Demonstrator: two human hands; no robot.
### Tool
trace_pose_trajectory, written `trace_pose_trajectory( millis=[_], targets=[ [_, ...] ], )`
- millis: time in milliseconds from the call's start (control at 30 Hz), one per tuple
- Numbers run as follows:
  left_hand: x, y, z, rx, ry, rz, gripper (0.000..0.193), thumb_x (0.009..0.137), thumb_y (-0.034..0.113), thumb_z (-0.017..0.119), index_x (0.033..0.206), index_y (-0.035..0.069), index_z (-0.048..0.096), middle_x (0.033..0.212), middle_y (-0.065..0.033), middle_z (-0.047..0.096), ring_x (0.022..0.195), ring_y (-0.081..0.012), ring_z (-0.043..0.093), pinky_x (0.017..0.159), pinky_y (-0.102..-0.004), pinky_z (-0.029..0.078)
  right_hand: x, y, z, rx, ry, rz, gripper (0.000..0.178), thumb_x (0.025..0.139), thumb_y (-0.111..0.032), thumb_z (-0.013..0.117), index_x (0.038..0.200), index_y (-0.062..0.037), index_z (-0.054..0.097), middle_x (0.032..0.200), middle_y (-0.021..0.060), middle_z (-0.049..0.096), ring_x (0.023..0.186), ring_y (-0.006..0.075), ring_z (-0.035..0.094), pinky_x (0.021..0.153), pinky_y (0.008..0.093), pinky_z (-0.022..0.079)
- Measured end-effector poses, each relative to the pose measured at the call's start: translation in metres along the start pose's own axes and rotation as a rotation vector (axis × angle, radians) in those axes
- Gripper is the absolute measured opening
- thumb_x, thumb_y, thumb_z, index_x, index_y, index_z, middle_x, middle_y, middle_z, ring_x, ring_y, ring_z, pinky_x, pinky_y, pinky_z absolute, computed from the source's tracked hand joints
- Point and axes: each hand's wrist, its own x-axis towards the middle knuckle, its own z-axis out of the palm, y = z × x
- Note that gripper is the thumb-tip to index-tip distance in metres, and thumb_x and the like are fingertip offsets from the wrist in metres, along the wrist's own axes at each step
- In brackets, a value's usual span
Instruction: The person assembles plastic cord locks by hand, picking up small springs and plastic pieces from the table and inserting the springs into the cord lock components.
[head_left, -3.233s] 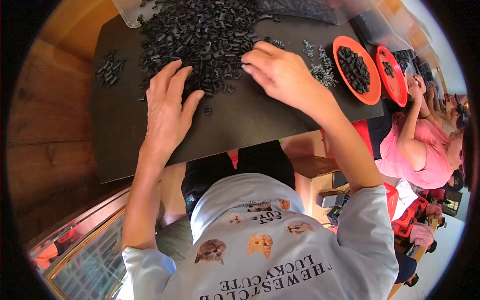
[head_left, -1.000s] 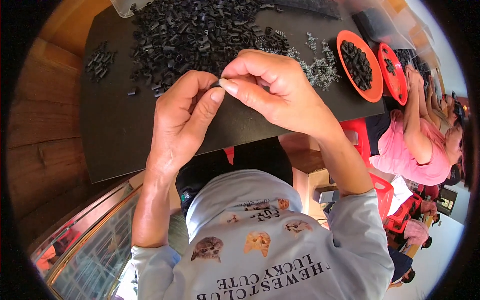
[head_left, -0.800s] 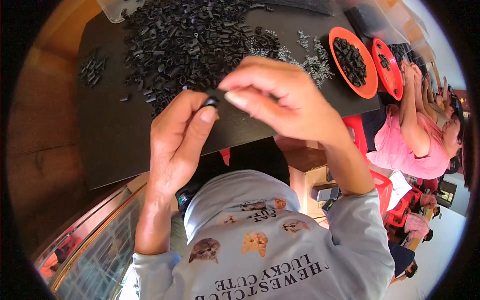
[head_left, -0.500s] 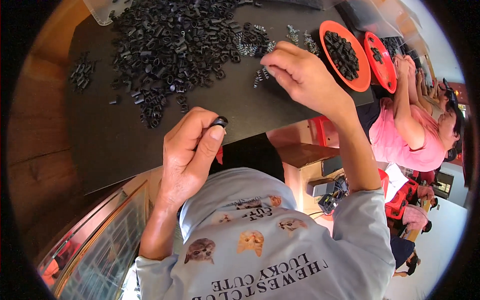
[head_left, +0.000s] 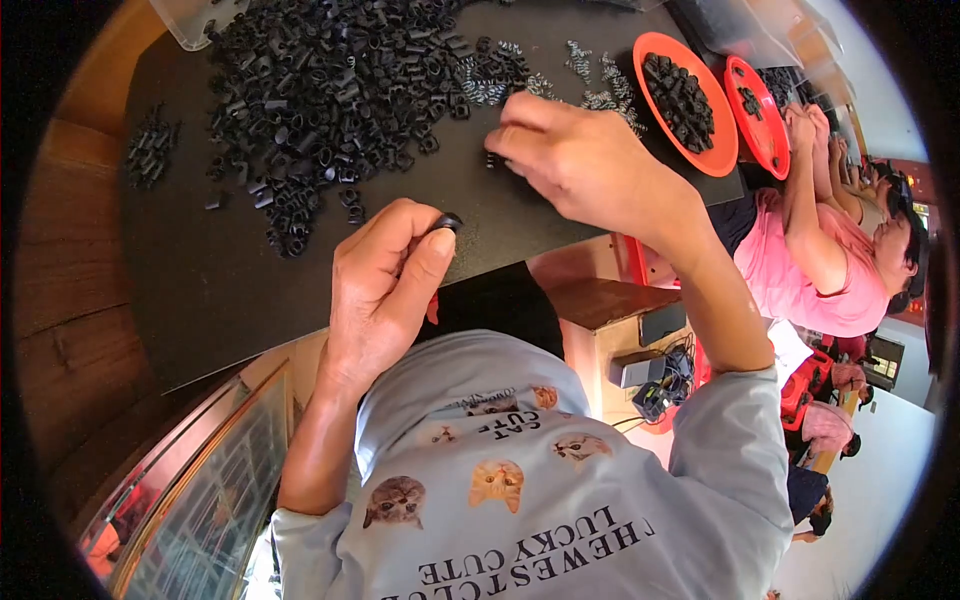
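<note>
Between the thumb and index finger of my left hand is a small black plastic ring-shaped piece, held just above the table's near edge. My right hand is over the table, its fingers bent and drawn together. Its fingertips are low at a small dark coil spring; whether they grip it is hidden. Loose metal springs lie just beyond that hand. A big heap of black plastic pieces spreads across the table, left of the springs.
A smaller group of black parts lies at the table's left. An orange plate with black pieces stands at the right, beside a red plate near a person in pink. A clear plastic bin is at the far left.
My right hand has moved a little left and down toward the table, covering springs that showed before. My left hand still holds the black ring-shaped piece. The view has shifted slightly.
</note>
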Motion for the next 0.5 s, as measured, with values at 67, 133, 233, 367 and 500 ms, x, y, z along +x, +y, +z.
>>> trace_pose_trajectory(
  millis=[67, 133, 233, 367, 500],
  targets=[
    [0.002, 0.005, 0.002, -0.024, 0.008, -0.071, 0.014, 0.094, 0.008, 0.055, 0.085, -0.003, 0.056, 0.069, -0.0008, 0.048, 0.052, -0.0044, 0.044, 0.044, -0.0216, 0.037, 0.002, -0.001, 0.0, -0.029, -0.016, -0.064, 0.013, 0.074, -0.007, 0.059, 0.085, -0.0019, 0.059, 0.088, 0.011, 0.055, 0.084, 0.03, 0.063, 0.064, 0.0408, 0.054],
    [0.002, 0.003, 0.002, -0.022, 0.011, -0.064, 0.014, 0.094, 0.008, 0.055, 0.085, -0.002, 0.056, 0.069, -0.0008, 0.048, 0.052, -0.0044, 0.044, 0.044, -0.0214, 0.037, 0.007, -0.003, 0.0, -0.11, -0.076, -0.088, 0.011, 0.073, -0.009, 0.06, 0.081, -0.0016, 0.059, 0.088, 0.0102, 0.055, 0.088, 0.0271, 0.063, 0.065, 0.0387, 0.054],
    [0.002, 0.005, 0.002, -0.031, 0.02, -0.077, 0.014, 0.094, 0.008, 0.056, 0.085, -0.002, 0.057, 0.069, -0.0006, 0.048, 0.052, -0.0042, 0.043, 0.044, -0.0212, 0.037, 0.014, -0.003, -0.001, -0.136, -0.067, -0.104, 0.009, 0.074, -0.009, 0.059, 0.078, -0.0011, 0.06, 0.087, 0.01, 0.055, 0.086, 0.0266, 0.064, 0.064, 0.0382, 0.054],
    [0.001, 0.002, 0.001, -0.037, 0.035, -0.079, 0.014, 0.094, 0.008, 0.056, 0.085, -0.003, 0.056, 0.068, 0.0, 0.047, 0.053, -0.0038, 0.043, 0.044, -0.0214, 0.036, 0.02, -0.003, 0.003, -0.142, -0.046, -0.113, 0.011, 0.074, -0.01, 0.06, 0.08, -0.0009, 0.059, 0.086, 0.0098, 0.055, 0.085, 0.0273, 0.064, 0.064, 0.0377, 0.054],
    [0.0, 0.007, 0.0, -0.08, 0.053, -0.163, 0.013, 0.093, 0.007, 0.057, 0.085, -0.003, 0.057, 0.068, 0.001, 0.047, 0.056, -0.0038, 0.042, 0.048, -0.0215, 0.036, 0.023, -0.003, 0.004, 0.103, -0.004, -0.067, 0.014, 0.074, -0.008, 0.059, 0.086, -0.001, 0.057, 0.085, 0.0106, 0.055, 0.081, 0.0295, 0.063, 0.064, 0.0396, 0.053]
  ],
)
